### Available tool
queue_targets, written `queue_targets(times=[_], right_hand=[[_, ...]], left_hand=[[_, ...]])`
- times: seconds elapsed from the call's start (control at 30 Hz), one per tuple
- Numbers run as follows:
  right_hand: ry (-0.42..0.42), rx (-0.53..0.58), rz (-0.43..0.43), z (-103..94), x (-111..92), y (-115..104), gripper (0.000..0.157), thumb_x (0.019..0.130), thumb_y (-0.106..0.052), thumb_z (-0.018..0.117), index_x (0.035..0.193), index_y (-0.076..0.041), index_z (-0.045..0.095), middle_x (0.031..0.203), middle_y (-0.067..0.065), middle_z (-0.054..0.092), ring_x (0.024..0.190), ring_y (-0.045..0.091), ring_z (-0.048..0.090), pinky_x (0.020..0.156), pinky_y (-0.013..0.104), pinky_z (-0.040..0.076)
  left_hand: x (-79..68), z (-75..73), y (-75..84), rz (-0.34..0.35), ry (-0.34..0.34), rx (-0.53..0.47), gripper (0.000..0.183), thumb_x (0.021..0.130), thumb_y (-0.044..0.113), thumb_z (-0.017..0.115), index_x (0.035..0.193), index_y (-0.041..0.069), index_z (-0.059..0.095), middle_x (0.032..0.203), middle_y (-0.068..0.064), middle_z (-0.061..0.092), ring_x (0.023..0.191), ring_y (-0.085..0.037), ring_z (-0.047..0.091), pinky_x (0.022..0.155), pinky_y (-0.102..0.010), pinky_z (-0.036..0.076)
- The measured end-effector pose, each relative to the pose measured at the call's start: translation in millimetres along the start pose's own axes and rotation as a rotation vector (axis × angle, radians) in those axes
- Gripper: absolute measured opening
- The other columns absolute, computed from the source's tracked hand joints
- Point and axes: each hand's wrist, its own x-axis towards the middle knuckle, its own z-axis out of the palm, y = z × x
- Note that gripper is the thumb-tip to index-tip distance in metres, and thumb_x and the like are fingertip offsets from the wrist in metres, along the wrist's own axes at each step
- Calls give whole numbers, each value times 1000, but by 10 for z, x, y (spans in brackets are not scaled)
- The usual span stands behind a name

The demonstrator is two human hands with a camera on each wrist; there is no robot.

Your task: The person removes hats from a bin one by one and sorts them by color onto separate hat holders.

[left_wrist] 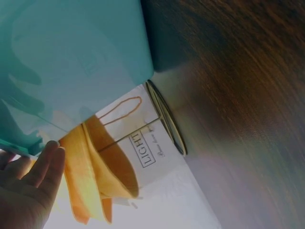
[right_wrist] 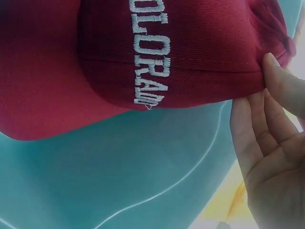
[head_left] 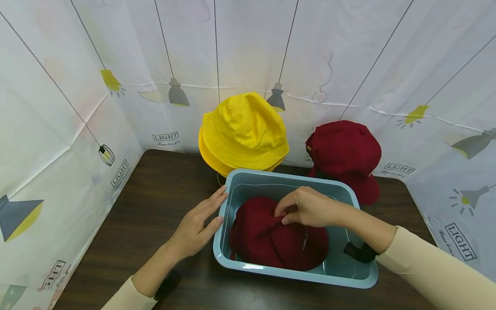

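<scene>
A dark red baseball cap (head_left: 255,228) with white embroidered letters lies inside a blue-grey plastic tub (head_left: 302,277). My right hand (head_left: 310,209) reaches over the tub and pinches the cap's crown between thumb and fingers. In the right wrist view, the thumb presses one face of the cap (right_wrist: 205,52) near its top button while the fingers (right_wrist: 248,133) are on the other side. With fingers fairly straight, my left hand (head_left: 195,228) touches the tub's left wall; the left wrist view shows fingertips at the tub's rim (left_wrist: 19,149).
Behind the tub, yellow bucket hats (head_left: 244,133) are stacked on a wire stand, whose round base (left_wrist: 167,117) shows in the left wrist view. Another dark red cap (head_left: 345,150) is at the back right. A printed curtain (head_left: 248,47) borders the dark wooden table (head_left: 128,215).
</scene>
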Motion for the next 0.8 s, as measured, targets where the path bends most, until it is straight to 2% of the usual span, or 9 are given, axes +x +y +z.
queue_targets(times=[0.17, 0.33, 0.57, 0.8], right_hand=[[28, 21, 6, -40, -53, -27, 20, 89, -1, 81, 104, -14, 82, 92, -4, 77, 79, 6, 64, 72, 27, 60], [56, 34, 15, -98, -91, -88, 20, 90, -2, 81, 105, -14, 82, 95, -6, 77, 81, 8, 66, 74, 28, 61], [92, 54, 50, -204, -131, -139, 19, 91, -4, 80, 104, -17, 80, 94, -3, 76, 80, 12, 65, 70, 27, 59], [135, 55, 5, -298, -184, -183, 18, 91, -5, 81, 105, -15, 79, 96, -5, 77, 80, 12, 66, 67, 27, 59]], left_hand=[[2, -1, 10, -8, -2, -4, 57, 104, 14, 56, 160, 9, 44, 168, -5, 36, 149, -27, 43, 117, -51, 40], [-3, 6, 2, -12, 0, -11, 57, 104, 14, 56, 160, 9, 44, 168, -5, 36, 149, -27, 43, 117, -52, 40], [-11, 17, -16, 2, 14, -15, 57, 104, 14, 57, 159, 8, 45, 168, -5, 37, 149, -28, 44, 116, -53, 40], [-8, 15, -18, 2, 8, -15, 57, 104, 14, 57, 160, 9, 44, 168, -5, 37, 149, -27, 43, 117, -50, 39]])
